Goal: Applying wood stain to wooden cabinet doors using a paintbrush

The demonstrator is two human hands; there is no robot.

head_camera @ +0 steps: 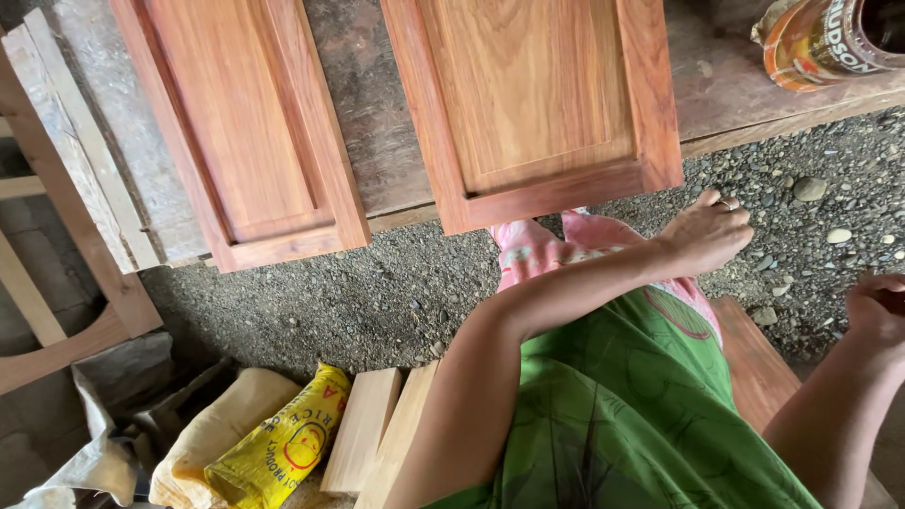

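- A reddish wooden door panel [534, 104] is seen lying flat on a worn workbench [377, 141], its lower edge overhanging the front of the bench above gravel ground [377, 283].
- The left hand [705, 233] is held just below the panel's lower right corner, apart from it; the fingers are loosely curled and nothing is held, a ring being visible on one finger.
- The right hand [879, 306] is cut off by the frame edge; whether anything is gripped in it cannot be told.
- The panel is judged stiff and fairly heavy, being solid timber; its surface looks smooth and could slip, so it is best taken by the thick outer frame at both long sides.
- A raised frame surrounds a recessed centre field with visible grain, warm orange to red-brown.
- A second, similar panel [247, 123] lies to the left on the same bench.
- A tin can [830, 40] stands at the bench's far right; a yellow bag [278, 443] and pale wood blocks [363, 429] lie below.
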